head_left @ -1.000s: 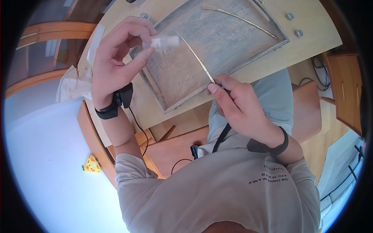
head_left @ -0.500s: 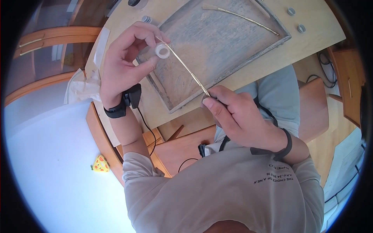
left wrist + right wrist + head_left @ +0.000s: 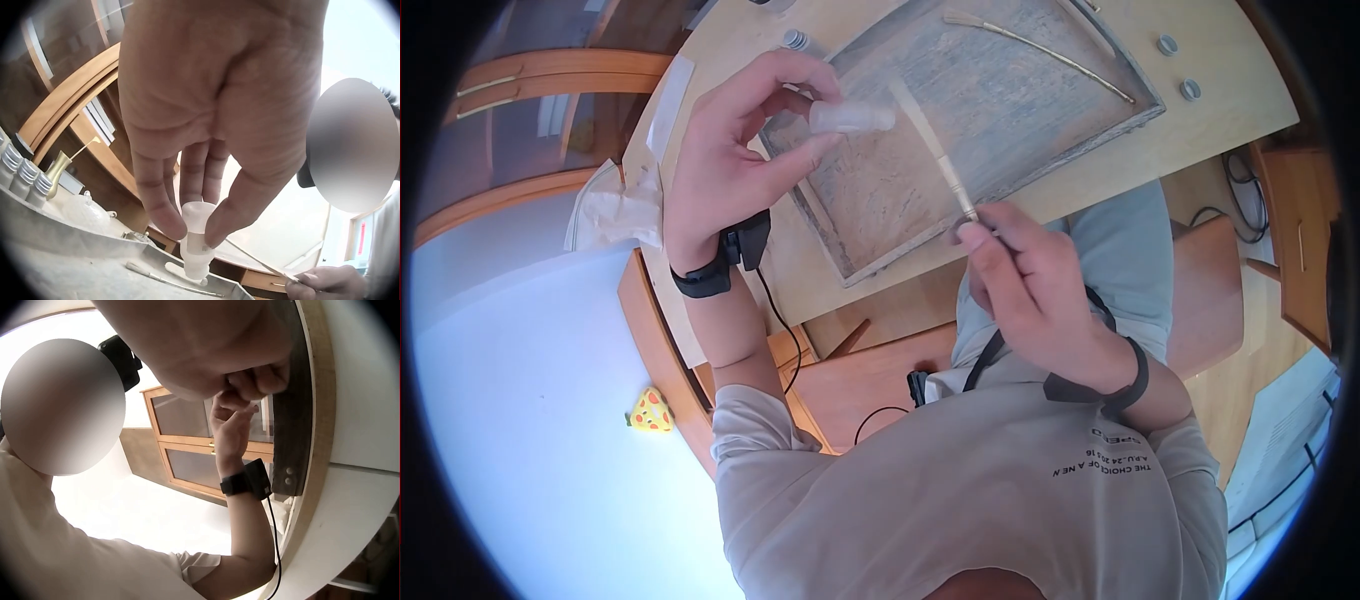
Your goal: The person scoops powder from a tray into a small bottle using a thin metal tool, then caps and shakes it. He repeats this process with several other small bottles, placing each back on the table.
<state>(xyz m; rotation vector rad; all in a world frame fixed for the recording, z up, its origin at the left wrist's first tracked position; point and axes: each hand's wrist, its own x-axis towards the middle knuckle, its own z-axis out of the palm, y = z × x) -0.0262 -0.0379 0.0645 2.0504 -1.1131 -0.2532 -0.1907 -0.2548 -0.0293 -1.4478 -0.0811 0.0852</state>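
In the head view my left hand [image 3: 750, 150] pinches a small translucent bottle [image 3: 855, 117] between thumb and fingers, above the tray [image 3: 840, 262]. Its open neck faces right there. The left wrist view shows the bottle [image 3: 198, 240] neck down, with a pale label round its middle. My right hand [image 3: 1040, 285] grips a slim brush [image 3: 948, 172] by its handle, thumb on top. The brush's blurred pale bristles point up and away from me, a little to the right of the bottle. In the right wrist view the curled fingers hide the brush.
A second brush [image 3: 1045, 57] lies in the tray. Two small grey caps [image 3: 1167, 44] sit on the table to its right. Silver-capped bottles [image 3: 24, 178], a gold vase [image 3: 58, 174] and a white teapot [image 3: 89, 212] stand beyond the tray. Crumpled pale cloth [image 3: 615, 210] hangs at the table's left edge.
Half a second ago the bottle's mouth faced the head camera with the brush tip beside it. Now the bottle is turned sideways, and the brush has swung right with its flat bristles showing.
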